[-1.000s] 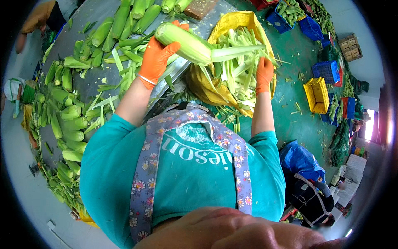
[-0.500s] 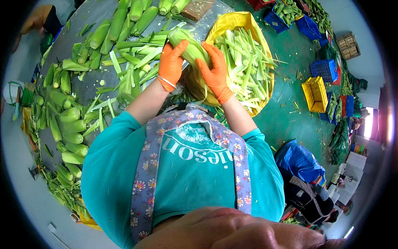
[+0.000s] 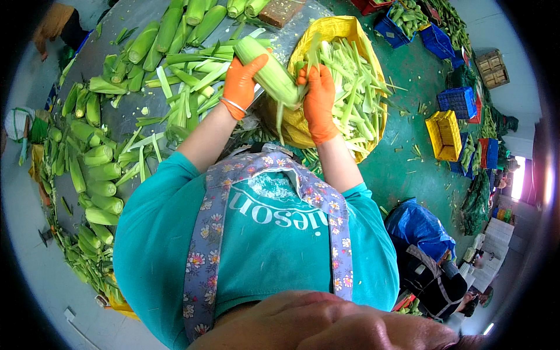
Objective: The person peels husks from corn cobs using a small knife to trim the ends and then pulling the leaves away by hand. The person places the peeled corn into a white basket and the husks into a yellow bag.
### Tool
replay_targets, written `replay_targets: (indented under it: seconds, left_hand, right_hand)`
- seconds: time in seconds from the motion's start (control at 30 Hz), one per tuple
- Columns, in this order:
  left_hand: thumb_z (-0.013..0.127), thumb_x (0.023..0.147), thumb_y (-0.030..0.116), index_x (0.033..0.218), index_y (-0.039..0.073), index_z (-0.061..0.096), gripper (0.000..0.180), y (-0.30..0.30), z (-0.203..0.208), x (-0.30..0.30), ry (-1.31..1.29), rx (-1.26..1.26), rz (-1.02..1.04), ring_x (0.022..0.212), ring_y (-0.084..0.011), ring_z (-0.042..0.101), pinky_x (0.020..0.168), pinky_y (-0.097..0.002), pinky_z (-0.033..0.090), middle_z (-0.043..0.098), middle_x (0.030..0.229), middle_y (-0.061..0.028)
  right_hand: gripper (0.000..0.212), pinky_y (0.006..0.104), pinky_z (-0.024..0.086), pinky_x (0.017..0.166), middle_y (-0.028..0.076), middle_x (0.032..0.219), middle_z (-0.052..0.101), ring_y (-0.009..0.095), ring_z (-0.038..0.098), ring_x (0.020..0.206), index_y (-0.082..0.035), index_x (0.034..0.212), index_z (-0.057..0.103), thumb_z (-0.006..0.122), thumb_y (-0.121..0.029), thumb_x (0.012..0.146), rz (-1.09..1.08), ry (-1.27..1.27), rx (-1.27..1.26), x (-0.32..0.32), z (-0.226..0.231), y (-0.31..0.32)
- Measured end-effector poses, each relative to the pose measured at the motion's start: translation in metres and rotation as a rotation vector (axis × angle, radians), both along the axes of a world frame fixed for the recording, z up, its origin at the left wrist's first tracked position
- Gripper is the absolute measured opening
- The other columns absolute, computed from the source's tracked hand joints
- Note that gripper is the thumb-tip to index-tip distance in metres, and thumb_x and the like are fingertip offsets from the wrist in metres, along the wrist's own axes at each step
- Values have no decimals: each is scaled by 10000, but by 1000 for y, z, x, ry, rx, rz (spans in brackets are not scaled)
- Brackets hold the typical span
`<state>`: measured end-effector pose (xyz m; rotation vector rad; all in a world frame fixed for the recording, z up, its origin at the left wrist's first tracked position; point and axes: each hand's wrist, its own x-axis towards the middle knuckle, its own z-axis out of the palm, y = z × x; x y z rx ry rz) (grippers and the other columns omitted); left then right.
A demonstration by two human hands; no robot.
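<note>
1. Lying along the left edge of the table (image 3: 284, 41), plump ears in green husk (image 3: 105, 189) crowd together, smooth and tapered, some with pale blunt ends; which are finished, I cannot tell.
2. Toward the table's far edge, darker green ears (image 3: 168, 32) lie side by side, seemingly with more leaf left on.
3. Loose husk strips (image 3: 189, 108), flat and fibrous, litter the grey surface near its right edge.
4. The left hand (image 3: 239, 87), in a thin orange glove, has its grip wrapped about the held ear (image 3: 269, 71), which slants across the table's right edge; pale and finely ribbed, it appears largely stripped.
5. The right hand (image 3: 321, 108), gloved alike, has a narrow grip around a husk leaf (image 3: 314, 52) at the ear's lower end; a thin dangling strip (image 3: 279, 119) suggests some stripping remains.
6. Farther right, a yellow sack (image 3: 298, 132) gapes open, heaped with limp, pale cuttings (image 3: 357, 87).
</note>
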<state>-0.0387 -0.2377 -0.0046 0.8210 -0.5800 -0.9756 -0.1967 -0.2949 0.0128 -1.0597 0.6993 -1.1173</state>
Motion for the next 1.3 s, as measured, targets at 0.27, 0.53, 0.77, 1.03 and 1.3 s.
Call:
replay_targets:
  seconds: [0.27,0.53,0.77,1.03,1.3]
  left_hand:
    - [663,884,149,1244,-32,534,423,-15,-3,103,381,-118,66,1136,-279,571,1059,-428,410,607,1212,-160]
    - [644,794,42,1342,-20,477,577,1,34,11,109,-162,-294,1175,-232,538,1057,-368,393,576,1217,-116]
    - [724,795,54,1300,-12,529,545,7,40,-2,71,-62,-223,1069,-173,588,977,-313,451,611,1161,-84]
    - [804,718,9,1286,20,564,617,1,27,5,-134,38,-242,1045,-121,581,953,-281,464,609,1205,-47]
    - [832,717,215,1356,99,535,714,2,42,12,-1101,-131,-69,1254,-290,499,1066,-396,393,546,1337,-102]
  right_hand:
    - [241,244,439,673,66,973,623,119,534,729,-34,1062,619,643,-225,918,-246,423,-143,-107,-4,-64]
    - [334,289,468,867,98,1076,636,187,599,975,-37,1143,690,741,-134,828,144,528,-642,0,49,-2]
    - [167,313,476,790,115,968,651,216,605,878,3,1011,687,689,-87,871,-71,331,-676,14,22,10]
    - [119,330,459,746,71,904,619,201,568,813,-7,927,595,605,-125,937,-138,607,-757,11,-14,-17]
    - [202,225,412,701,-21,850,551,57,467,782,-33,976,607,567,-230,1000,147,199,-341,11,-3,-12]
